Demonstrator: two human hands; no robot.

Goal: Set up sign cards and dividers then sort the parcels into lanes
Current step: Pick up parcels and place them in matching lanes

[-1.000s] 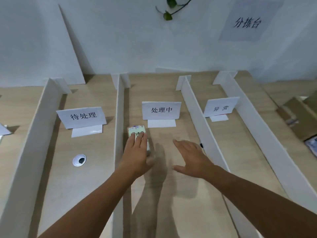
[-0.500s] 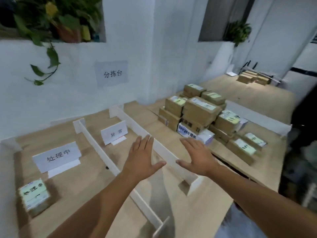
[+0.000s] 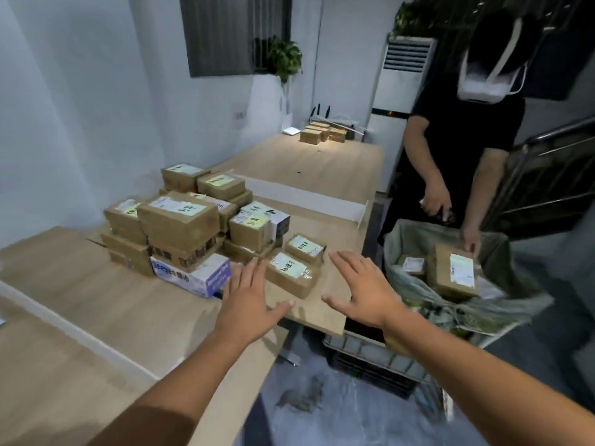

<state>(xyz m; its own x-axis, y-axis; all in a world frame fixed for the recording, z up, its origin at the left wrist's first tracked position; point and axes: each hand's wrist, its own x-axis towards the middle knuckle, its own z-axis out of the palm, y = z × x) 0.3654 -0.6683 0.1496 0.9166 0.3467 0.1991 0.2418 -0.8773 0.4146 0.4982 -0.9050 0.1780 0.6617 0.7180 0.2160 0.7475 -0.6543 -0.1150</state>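
A heap of brown taped parcels [image 3: 180, 220] with pale labels is stacked on the wooden table [image 3: 80, 284]. Two flat parcels lie apart at its near right: one [image 3: 291, 278] straight ahead of my hands, a smaller one [image 3: 306, 247] just behind it. A white and blue box [image 3: 193, 273] sits at the heap's front. My left hand [image 3: 249, 300] and my right hand [image 3: 362, 291] hover with fingers spread on either side of the nearest flat parcel, holding nothing. A white divider [image 3: 42, 312] crosses the table at lower left.
A person in black [image 3: 457, 140] stands at the right, one hand on a parcel [image 3: 454, 272] in a grey sack [image 3: 502, 304] set in a crate. Another white divider [image 3: 306, 197] lies behind the heap. More parcels [image 3: 322, 133] sit on the far table.
My view has swung right from the lanes with sign cards to the parcel heap. My left hand left the small parcel in the middle lane, and both hands now reach toward the flat parcels.
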